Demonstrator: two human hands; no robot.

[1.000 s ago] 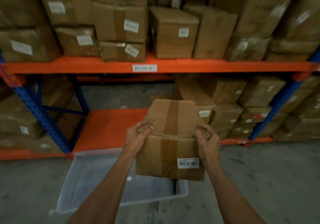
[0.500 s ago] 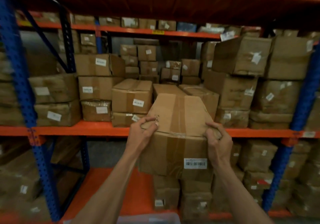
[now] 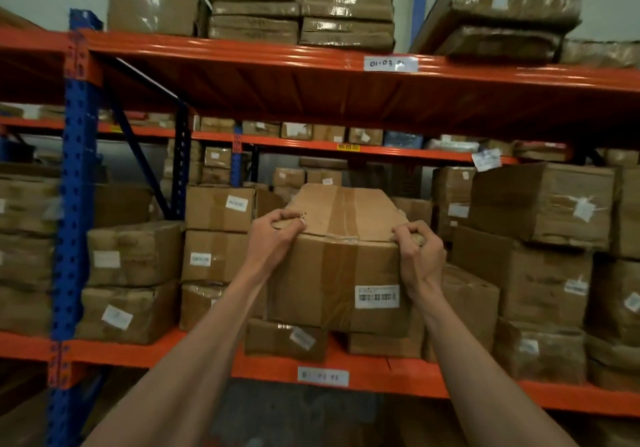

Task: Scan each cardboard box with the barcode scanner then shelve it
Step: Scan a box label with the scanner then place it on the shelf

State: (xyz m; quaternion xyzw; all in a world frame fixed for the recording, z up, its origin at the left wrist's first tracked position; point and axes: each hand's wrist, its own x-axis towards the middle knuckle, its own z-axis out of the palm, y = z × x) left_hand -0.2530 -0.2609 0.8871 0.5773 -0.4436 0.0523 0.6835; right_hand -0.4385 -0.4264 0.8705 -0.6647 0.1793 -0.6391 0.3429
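cardboard box (image 3: 332, 273) was held up at the middle shelf (image 3: 346, 367), long axis running away from the camera, barcode label (image 3: 376, 296) on the near face. left hand (image 3: 273, 239) and right hand (image 3: 417, 256) clenched its top near corners.

The box (image 3: 337, 263) is plain brown cardboard with a darker brown tape strip down its middle and a white label (image 3: 376, 296) printed with black bars. The rack has orange beams (image 3: 242, 53) and a blue upright (image 3: 74, 204) with dark holes. The other boxes (image 3: 530, 273) are brown with white labels.
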